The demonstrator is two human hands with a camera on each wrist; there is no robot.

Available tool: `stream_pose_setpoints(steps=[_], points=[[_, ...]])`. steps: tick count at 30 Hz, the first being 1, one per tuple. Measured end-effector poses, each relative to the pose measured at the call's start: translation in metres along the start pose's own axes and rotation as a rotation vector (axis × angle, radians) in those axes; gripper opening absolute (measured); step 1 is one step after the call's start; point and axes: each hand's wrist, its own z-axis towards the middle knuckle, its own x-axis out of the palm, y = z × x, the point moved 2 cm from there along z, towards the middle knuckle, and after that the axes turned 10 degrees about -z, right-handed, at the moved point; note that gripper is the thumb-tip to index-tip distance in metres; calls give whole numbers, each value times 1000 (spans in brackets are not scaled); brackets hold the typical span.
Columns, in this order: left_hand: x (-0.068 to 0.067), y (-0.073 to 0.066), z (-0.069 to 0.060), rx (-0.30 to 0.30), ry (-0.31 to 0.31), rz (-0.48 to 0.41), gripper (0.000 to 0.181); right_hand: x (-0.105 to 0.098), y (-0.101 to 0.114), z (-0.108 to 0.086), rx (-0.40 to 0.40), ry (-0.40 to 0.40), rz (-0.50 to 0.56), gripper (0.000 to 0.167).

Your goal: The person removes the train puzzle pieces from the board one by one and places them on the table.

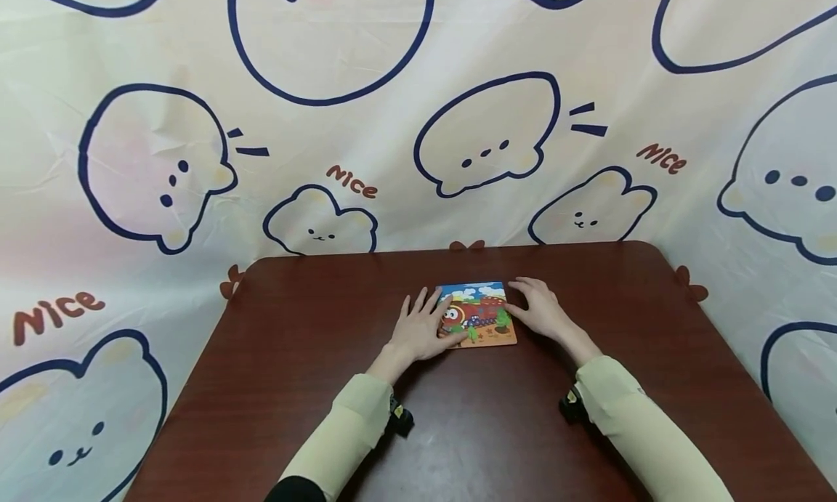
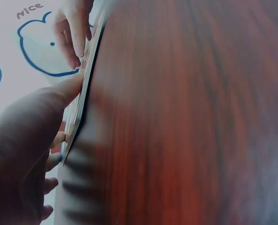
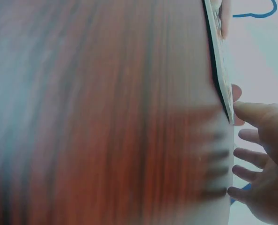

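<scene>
A thin square picture board [image 1: 480,314] with a colourful cartoon scene lies flat towards the far side of the table. My left hand [image 1: 418,333] is spread over its left part, thumb and index finger lying on the picture. At the right edge is my right hand [image 1: 541,312], its thumb at the board's border and its other fingers extended beyond it. In the left wrist view the board [image 2: 88,77] shows edge-on, with the left thumb on top. The right wrist view shows the board's pale edge [image 3: 217,61] beside the right thumb; whether that thumb presses it I cannot tell.
The dark brown wooden table [image 1: 314,386] has rounded far corners. Behind and beside it hangs a pale curtain [image 1: 392,139] with cartoon outlines. Small black cameras [image 1: 400,418] are strapped at both wrists.
</scene>
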Motion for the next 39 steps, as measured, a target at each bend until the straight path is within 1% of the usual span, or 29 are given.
stream_pose_setpoints(steps=[3,8,12,15,20,22,24,28,31,35,39], points=[[-6,5,-4,1,-1,-13,93,1,7,6,-30,2,-5,56],[-14,18,-12,-23,4,-18,93,4,23,13,-85,7,-7,55],[-17,28,-17,-40,8,-23,93,6,35,18,-113,-5,-13,54],[-19,32,-19,-39,9,-53,92,8,43,22,-129,-6,-20,55],[-19,35,-21,-41,13,-88,92,12,53,28,-149,-7,-93,58],[-19,35,-21,-41,11,-93,92,13,55,29,-148,-5,-124,59],[-19,35,-21,-41,13,-96,92,13,57,30,-140,3,-135,61],[-20,36,-21,-40,21,-101,92,13,60,32,-130,19,-128,61],[-20,37,-21,-33,15,-109,92,11,61,34,-127,28,-116,60],[-18,36,-21,-20,-2,-123,92,11,62,37,-118,39,-91,58],[-14,38,-20,-16,-4,-122,92,13,65,38,-123,53,-86,56]])
